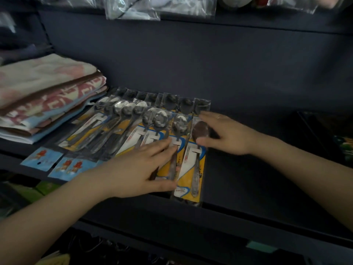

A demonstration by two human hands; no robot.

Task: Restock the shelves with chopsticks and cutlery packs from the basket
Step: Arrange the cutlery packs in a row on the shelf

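A dark shelf (248,169) runs across the frame beneath an upper shelf edge hung with clear plastic bags (133,8). A stack of folded towels (47,96), patterned in pink, cream and pale blue, fills the shelf's left end toward the back. Beside it, a fanned row of spoon packs (122,127) in clear sleeves with yellow-and-white backing cards lies flat across the middle of the shelf, each pack overlapping the next, bowls pointing to the back wall and handles toward the front edge. A second row of dark packs (172,101) sits just behind them. Two small blue cards (42,158) with red figures lie at the front edge, left of the spoons. The rightmost spoon pack (193,169) closes the row, its lower end overhanging the shelf's front edge. A person's left hand (141,169) rests palm down on the packs just left of it, fingers straight and spread, fingertips pressing near the spoon necks, thumb lying along the front of the packs. The right hand (225,134) is at the upper end of that last pack, fingers extended and loosely arched, forefinger touching the pack's top corner and thumb beside the spoon bowl; neither hand is curled around anything. A thin ring (219,117) shows on one finger of the right hand.
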